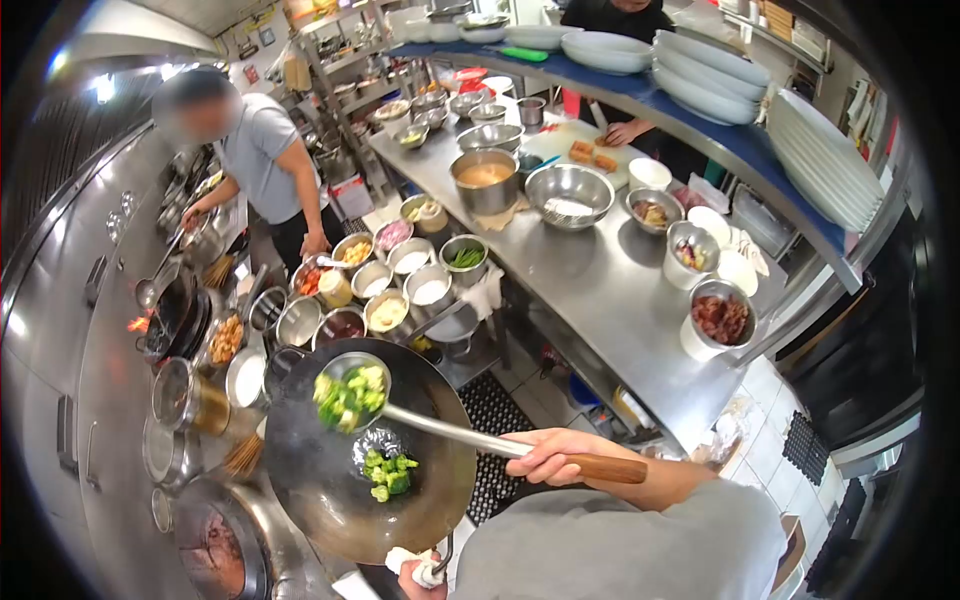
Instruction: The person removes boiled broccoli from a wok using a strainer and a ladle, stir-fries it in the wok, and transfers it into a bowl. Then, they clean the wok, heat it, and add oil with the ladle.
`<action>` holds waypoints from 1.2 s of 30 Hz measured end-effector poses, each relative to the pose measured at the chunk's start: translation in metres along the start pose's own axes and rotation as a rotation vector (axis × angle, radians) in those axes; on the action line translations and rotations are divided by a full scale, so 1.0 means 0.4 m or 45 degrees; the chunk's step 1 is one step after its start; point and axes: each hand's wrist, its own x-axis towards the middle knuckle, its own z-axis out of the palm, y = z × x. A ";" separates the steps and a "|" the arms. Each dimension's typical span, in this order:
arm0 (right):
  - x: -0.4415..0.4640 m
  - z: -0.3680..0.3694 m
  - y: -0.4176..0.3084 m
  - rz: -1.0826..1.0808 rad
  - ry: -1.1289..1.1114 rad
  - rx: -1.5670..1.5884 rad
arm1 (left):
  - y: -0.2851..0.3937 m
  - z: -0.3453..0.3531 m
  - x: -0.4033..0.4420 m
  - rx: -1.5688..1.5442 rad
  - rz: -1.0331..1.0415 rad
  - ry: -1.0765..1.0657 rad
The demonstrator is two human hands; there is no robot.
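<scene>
My right hand (548, 458) is wrapped round the wooden handle of a long metal ladle (440, 425). Its bowl, heaped with broccoli (352, 398), is over the far part of a large dark wok (300, 500). More broccoli pieces (389, 474) lie in the wok beside a shiny patch of liquid. At the wok's near edge, my left hand (422, 580) grips the wok's handle, which has white cloth around it.
Ingredient containers (430, 290) crowd beyond the wok. A co-worker (265, 160) stands at the stove, far left. Another person (625, 100) works behind the steel counter (610, 310). White bowls (605, 52) line the shelf. A second wok (215, 550) sits lower left.
</scene>
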 end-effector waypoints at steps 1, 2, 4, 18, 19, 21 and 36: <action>-0.048 0.014 -0.023 -0.065 -0.082 0.008 | -0.004 0.038 -0.011 -0.007 -0.034 -0.017; -0.099 0.031 -0.043 -0.170 -0.075 0.005 | -0.008 0.070 -0.012 -0.005 -0.033 -0.035; -0.202 0.054 -0.091 -0.357 -0.075 0.000 | -0.018 0.127 -0.019 -0.073 -0.122 0.039; -0.398 -0.191 -0.553 -1.064 1.676 -1.785 | -0.202 0.208 -0.090 0.227 0.104 0.070; -0.388 -0.265 -0.581 -1.061 1.670 -1.776 | -0.201 0.210 -0.096 0.188 0.035 0.074; -0.374 -0.380 -0.628 -1.665 1.847 -2.538 | -0.212 0.201 -0.097 0.144 -0.019 0.088; -0.399 -0.032 -0.075 -1.037 -0.135 -0.196 | -0.126 0.305 0.043 -0.291 -0.054 -0.414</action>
